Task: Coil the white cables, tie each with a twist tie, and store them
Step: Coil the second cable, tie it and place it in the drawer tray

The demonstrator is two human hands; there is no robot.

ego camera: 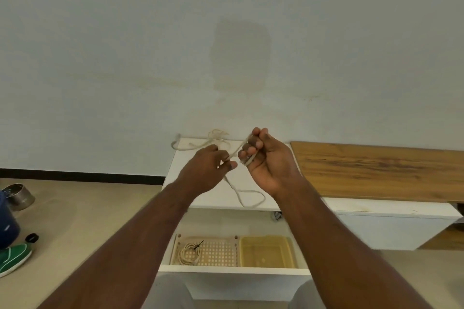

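Both hands are raised above a white cabinet top (216, 195). My right hand (266, 160) is curled round a few turns of a white cable (247, 199), with a strand running from its fingers down to my left hand (208, 168), which pinches it. The cable's free length hangs from my left hand and loops on the cabinet top. More white cable (200, 144) lies tangled at the back edge by the wall. In the open drawer below, a coiled white cable (188, 253) with a black twist tie (198, 246) lies in a perforated beige tray (221, 253).
A yellow plastic bin (267, 251) sits beside the tray in the drawer. A wooden board (376, 170) lies on the low white unit to the right. On the floor at left are a green shoe (13, 257), a steel bowl (18, 195) and a dark blue container (6, 221).
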